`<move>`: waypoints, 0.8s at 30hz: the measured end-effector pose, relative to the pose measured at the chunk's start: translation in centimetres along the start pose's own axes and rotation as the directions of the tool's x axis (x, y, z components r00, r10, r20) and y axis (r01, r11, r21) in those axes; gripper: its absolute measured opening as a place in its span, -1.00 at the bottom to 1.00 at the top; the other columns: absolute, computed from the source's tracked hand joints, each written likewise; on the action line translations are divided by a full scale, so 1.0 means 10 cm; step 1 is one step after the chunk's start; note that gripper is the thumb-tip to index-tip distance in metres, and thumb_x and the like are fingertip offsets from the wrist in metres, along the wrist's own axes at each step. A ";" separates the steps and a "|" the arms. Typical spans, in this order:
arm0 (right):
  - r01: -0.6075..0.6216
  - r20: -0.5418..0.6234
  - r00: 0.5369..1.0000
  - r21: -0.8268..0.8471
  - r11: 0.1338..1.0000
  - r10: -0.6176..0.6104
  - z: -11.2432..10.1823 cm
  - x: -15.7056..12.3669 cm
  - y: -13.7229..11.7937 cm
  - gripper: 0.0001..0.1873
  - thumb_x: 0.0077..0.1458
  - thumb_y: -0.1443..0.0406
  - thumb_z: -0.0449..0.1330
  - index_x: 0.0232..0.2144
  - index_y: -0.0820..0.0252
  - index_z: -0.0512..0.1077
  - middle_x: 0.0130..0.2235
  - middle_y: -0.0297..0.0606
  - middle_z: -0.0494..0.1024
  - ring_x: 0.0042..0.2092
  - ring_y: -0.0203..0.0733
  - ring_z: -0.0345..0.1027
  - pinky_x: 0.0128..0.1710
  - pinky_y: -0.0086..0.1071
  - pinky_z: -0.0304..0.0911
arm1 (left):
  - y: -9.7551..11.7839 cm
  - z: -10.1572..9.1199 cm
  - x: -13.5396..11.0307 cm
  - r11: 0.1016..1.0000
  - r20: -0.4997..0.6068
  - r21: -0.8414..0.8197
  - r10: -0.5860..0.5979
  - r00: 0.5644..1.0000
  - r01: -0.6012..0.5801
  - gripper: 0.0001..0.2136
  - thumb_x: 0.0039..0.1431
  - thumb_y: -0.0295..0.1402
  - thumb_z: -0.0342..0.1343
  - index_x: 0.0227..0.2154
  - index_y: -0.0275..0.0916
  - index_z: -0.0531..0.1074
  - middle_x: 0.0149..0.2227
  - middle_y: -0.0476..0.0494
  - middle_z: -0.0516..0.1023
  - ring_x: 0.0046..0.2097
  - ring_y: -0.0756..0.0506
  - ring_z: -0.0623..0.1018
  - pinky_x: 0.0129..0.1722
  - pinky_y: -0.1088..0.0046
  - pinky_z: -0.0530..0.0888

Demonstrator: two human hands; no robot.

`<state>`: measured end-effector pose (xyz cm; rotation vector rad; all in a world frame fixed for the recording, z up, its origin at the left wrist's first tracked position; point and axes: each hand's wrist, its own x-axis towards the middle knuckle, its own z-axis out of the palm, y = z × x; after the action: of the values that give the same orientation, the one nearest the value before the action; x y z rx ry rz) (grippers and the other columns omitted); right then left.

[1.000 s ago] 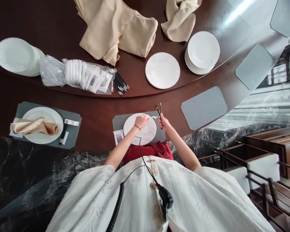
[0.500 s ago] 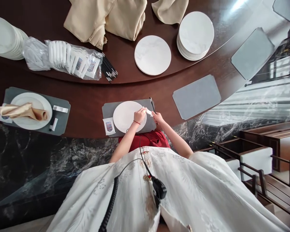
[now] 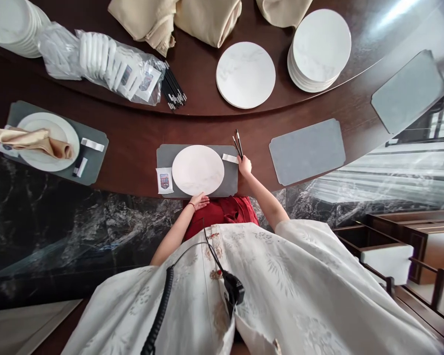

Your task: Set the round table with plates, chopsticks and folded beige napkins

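Watching the head view, I see the right hand [image 3: 244,166] closed around two black sticks [image 3: 240,150] beside the grey placemat [image 3: 229,180]; the left hand [image 3: 200,200], fingers loosely extended, apparently bare, sits at the near rim of the white plate [image 3: 198,170].

The person wears a loose white short-sleeved floral-patterned top [image 3: 281,276] bearing a small black plastic box [image 3: 234,288]. Left of the box hangs a thick black coiled cable [image 3: 160,310]; above it, red-and-gold ornate fastenings [image 3: 215,274], then crimson cloth [image 3: 225,212]. A thin reddish bracelet [image 3: 192,206] rings the left hand's [image 3: 200,200] wrist.
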<state>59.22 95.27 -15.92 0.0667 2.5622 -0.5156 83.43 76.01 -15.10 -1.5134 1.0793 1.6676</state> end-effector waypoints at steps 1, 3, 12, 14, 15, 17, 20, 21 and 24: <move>0.002 0.004 1.000 0.000 1.000 -0.002 0.02 0.01 -0.01 -0.63 0.39 0.06 -0.09 -0.19 0.18 0.37 -0.13 -0.06 0.56 -0.09 -0.01 0.45 -0.11 -0.28 0.29 | -0.03 0.00 0.01 0.994 -0.008 -0.108 -0.034 0.999 0.033 -0.70 0.35 -0.23 0.05 -0.39 -0.34 0.49 -0.42 -0.26 0.61 -0.43 -0.05 0.62 -0.38 0.54 0.51; 0.012 0.008 1.000 0.000 1.000 -0.012 0.03 0.02 -0.01 -0.64 0.38 0.06 -0.07 -0.15 0.18 0.37 -0.13 -0.06 0.55 -0.08 -0.01 0.45 -0.10 -0.27 0.29 | -0.09 0.01 0.05 0.964 -0.033 -0.262 -0.064 0.997 0.054 -0.70 0.36 -0.22 0.04 -0.37 -0.35 0.48 -0.43 -0.24 0.60 -0.43 -0.05 0.62 -0.36 0.53 0.53; 0.011 -0.009 1.000 -0.025 1.000 -0.012 0.05 -0.02 0.00 -0.62 0.36 0.05 -0.05 -0.14 0.20 0.40 -0.11 -0.03 0.55 -0.06 0.00 0.45 -0.05 -0.23 0.32 | -0.29 0.09 0.18 0.823 -0.175 -0.549 0.056 0.983 -0.144 -0.84 0.35 -0.36 0.09 -0.35 -0.32 0.34 -0.50 -0.15 0.55 -0.43 -0.02 0.62 -0.29 0.47 0.60; 0.032 0.004 0.999 -0.036 0.999 -0.032 0.05 -0.01 -0.01 -0.63 0.36 0.07 -0.04 -0.14 0.20 0.41 -0.10 -0.03 0.56 -0.05 0.00 0.46 -0.05 -0.23 0.32 | -0.30 0.08 0.20 0.793 -0.222 -0.576 0.086 0.971 -0.201 -0.86 0.32 -0.43 0.12 -0.37 -0.31 0.33 -0.53 -0.08 0.51 -0.41 -0.01 0.63 -0.25 0.50 0.60; 0.039 0.009 0.999 -0.044 0.998 -0.039 0.04 -0.01 -0.02 -0.63 0.36 0.07 -0.04 -0.13 0.20 0.41 -0.10 -0.03 0.56 -0.05 0.00 0.46 -0.05 -0.23 0.32 | -0.30 0.07 0.21 0.777 -0.241 -0.588 0.097 0.966 -0.225 -0.85 0.30 -0.46 0.14 -0.39 -0.31 0.32 -0.54 -0.05 0.48 -0.39 0.00 0.63 -0.23 0.50 0.60; 0.042 0.017 0.999 -0.069 0.997 -0.041 0.01 0.01 -0.04 -0.63 0.36 0.09 -0.03 -0.12 0.22 0.43 -0.09 -0.01 0.56 -0.05 0.01 0.46 -0.04 -0.22 0.33 | -0.31 0.04 0.22 0.749 -0.274 -0.609 0.112 0.955 -0.262 -0.83 0.28 -0.49 0.16 -0.42 -0.30 0.30 -0.56 -0.01 0.45 -0.38 0.00 0.64 -0.19 0.49 0.60; 0.030 0.014 0.999 -0.090 0.995 -0.029 -0.03 0.05 -0.06 -0.62 0.35 0.12 -0.02 -0.11 0.26 0.46 -0.06 0.03 0.56 -0.03 0.01 0.46 -0.02 -0.22 0.32 | -0.34 0.01 0.24 0.713 -0.307 -0.634 0.123 0.944 -0.299 -0.78 0.27 -0.52 0.15 -0.47 -0.28 0.26 -0.55 0.00 0.43 -0.34 -0.01 0.65 -0.14 0.46 0.61; 0.022 0.008 1.000 -0.086 0.996 -0.021 -0.03 0.05 -0.07 -0.63 0.34 0.13 -0.01 -0.10 0.27 0.47 -0.05 0.04 0.56 -0.02 0.01 0.46 -0.02 -0.23 0.32 | -0.35 0.00 0.24 0.705 -0.307 -0.642 0.125 0.943 -0.302 -0.76 0.26 -0.52 0.16 -0.48 -0.28 0.25 -0.54 -0.01 0.43 -0.32 -0.02 0.66 -0.13 0.44 0.61; -0.037 -0.014 0.999 -0.047 0.998 0.037 0.03 -0.02 -0.07 -0.62 0.33 0.14 0.01 -0.13 0.30 0.50 -0.06 0.07 0.56 -0.04 0.00 0.47 -0.06 -0.27 0.33 | -0.38 0.01 0.25 0.684 -0.291 -0.665 0.130 0.948 -0.299 -0.74 0.24 -0.53 0.18 -0.50 -0.28 0.23 -0.53 -0.03 0.44 -0.29 -0.05 0.67 -0.12 0.42 0.62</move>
<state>59.41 94.49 -15.88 0.1009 2.5791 -0.4414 86.39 77.65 -18.14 -2.1602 0.7650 2.2919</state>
